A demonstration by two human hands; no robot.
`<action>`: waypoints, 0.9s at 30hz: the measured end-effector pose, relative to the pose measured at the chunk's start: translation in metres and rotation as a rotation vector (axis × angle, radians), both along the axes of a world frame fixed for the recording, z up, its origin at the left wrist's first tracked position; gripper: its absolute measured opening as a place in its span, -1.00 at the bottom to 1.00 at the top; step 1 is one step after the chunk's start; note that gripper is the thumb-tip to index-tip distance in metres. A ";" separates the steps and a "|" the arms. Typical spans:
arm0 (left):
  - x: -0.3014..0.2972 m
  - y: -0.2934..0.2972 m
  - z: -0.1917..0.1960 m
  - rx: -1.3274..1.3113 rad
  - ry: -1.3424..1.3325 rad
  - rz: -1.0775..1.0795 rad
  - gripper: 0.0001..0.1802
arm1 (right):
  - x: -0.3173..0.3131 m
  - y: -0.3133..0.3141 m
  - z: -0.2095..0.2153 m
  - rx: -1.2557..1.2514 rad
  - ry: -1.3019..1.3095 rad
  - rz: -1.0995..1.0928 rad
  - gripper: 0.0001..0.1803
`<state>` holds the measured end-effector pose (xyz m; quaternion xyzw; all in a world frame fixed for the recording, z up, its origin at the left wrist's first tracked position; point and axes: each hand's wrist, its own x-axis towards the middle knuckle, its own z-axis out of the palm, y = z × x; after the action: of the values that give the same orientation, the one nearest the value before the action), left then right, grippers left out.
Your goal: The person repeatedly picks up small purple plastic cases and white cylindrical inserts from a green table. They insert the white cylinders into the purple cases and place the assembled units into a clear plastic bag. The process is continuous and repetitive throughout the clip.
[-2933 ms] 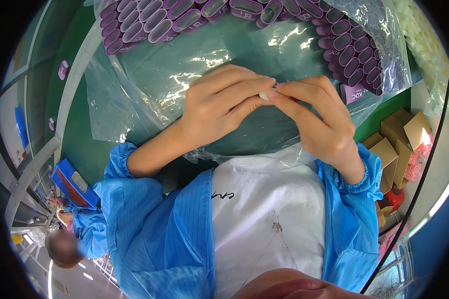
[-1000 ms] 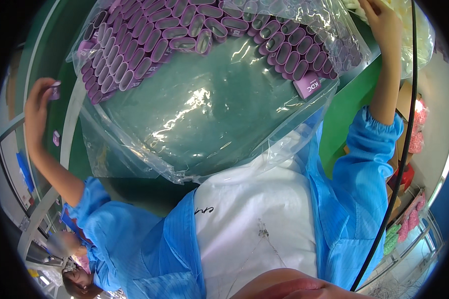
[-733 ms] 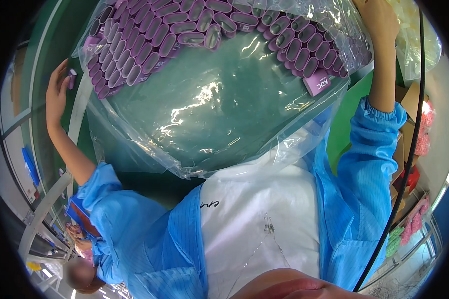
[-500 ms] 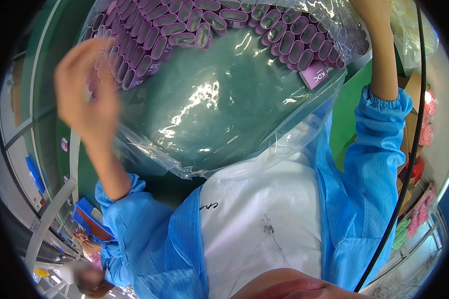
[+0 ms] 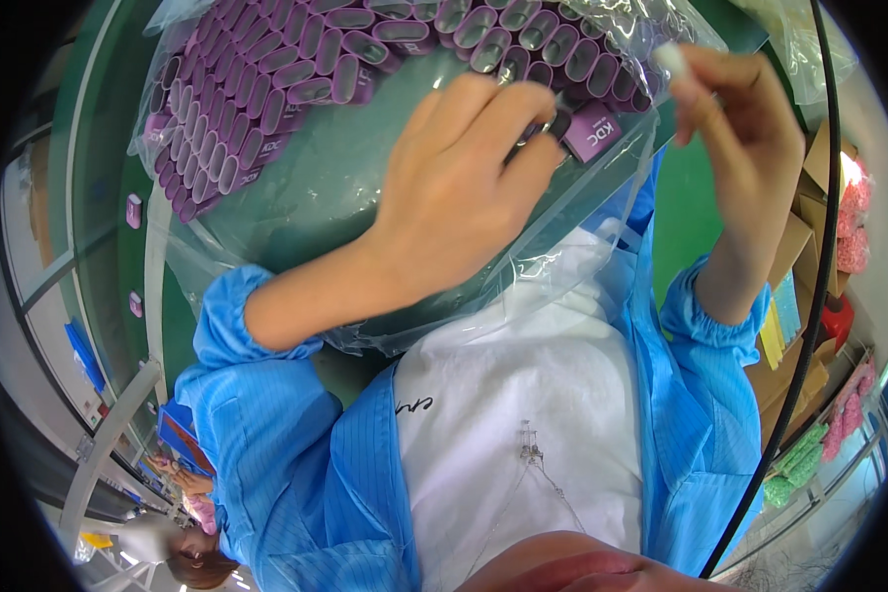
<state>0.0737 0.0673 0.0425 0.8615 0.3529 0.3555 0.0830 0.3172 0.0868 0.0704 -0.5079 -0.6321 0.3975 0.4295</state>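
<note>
At 9 to 10 o'clock, 2 small purple pieces [image 5: 133, 210] sit well apart on a smooth green strip [image 5: 113, 178]. At 11, thin-walled oval purple tubes [image 5: 288, 116] stand packed in rows, open ends up, w/ thin, glossy, crinkled clear film [image 5: 335, 178] around them. Prob. light, stiffish and a bit slick; walls could dent, so best held by the flat sides. At 12, my L hand [image 5: 454, 185] curls its fingers round a dark-rimmed piece [image 5: 560, 122], mostly hidden; can't tell how firmly. Just beside it, approx 1 o'clock, a purple block-like tube [image 5: 594, 130] shows its flat, smooth face. At 2, my R hand [image 5: 745, 138] pinches a small white piece [image 5: 672, 61] at the fingertips; blurry, prob. v. light and easy to drop, so grip its sides. Beyond: a crinkly clear bag [image 5: 794, 44]; at 3, stiff cardboard boxes [image 5: 791, 242].
</note>
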 end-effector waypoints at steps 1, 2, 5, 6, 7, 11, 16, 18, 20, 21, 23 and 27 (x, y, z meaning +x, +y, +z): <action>-0.005 -0.009 0.000 -0.050 -0.037 0.012 -0.73 | -0.013 -0.014 -0.004 -0.052 0.106 0.019 -0.83; -0.006 -0.016 0.001 -0.104 -0.089 -0.007 -0.73 | -0.024 -0.030 -0.003 -0.106 0.197 0.006 -0.82; -0.017 -0.029 -0.003 -0.331 -0.169 -0.009 -0.66 | -0.042 -0.047 -0.019 0.078 0.072 0.140 -0.76; -0.018 -0.032 -0.008 -0.442 -0.205 0.022 -0.62 | -0.045 -0.049 -0.023 0.193 -0.037 0.213 -0.72; -0.021 -0.036 -0.012 -0.553 -0.248 0.058 -0.58 | -0.047 -0.046 -0.025 0.283 -0.111 0.268 -0.72; -0.023 -0.038 -0.026 -0.557 -0.393 0.100 -0.39 | -0.058 -0.041 -0.033 0.483 -0.288 0.342 -0.73; -0.029 -0.034 -0.031 -0.482 -0.318 0.018 -0.41 | -0.066 -0.043 -0.041 0.535 -0.284 0.316 -0.67; -0.029 -0.031 -0.031 -0.442 -0.302 0.009 -0.42 | -0.066 -0.038 -0.045 0.554 -0.263 0.333 -0.68; -0.031 -0.029 -0.030 -0.416 -0.290 0.001 -0.44 | -0.068 -0.037 -0.047 0.562 -0.251 0.337 -0.69; -0.032 -0.029 -0.031 -0.410 -0.294 -0.001 -0.44 | -0.069 -0.038 -0.047 0.561 -0.252 0.335 -0.68; -0.031 -0.029 -0.032 -0.395 -0.301 0.000 -0.45 | -0.069 -0.038 -0.043 0.542 -0.277 0.349 -0.69; -0.030 -0.031 -0.033 -0.414 -0.344 -0.015 -0.46 | -0.070 -0.033 -0.027 0.498 -0.387 0.428 -0.73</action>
<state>0.0436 0.0364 0.0095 0.7557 0.3922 0.4165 0.3187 0.2476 0.0540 0.0438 -0.3102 -0.8705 0.2093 0.3196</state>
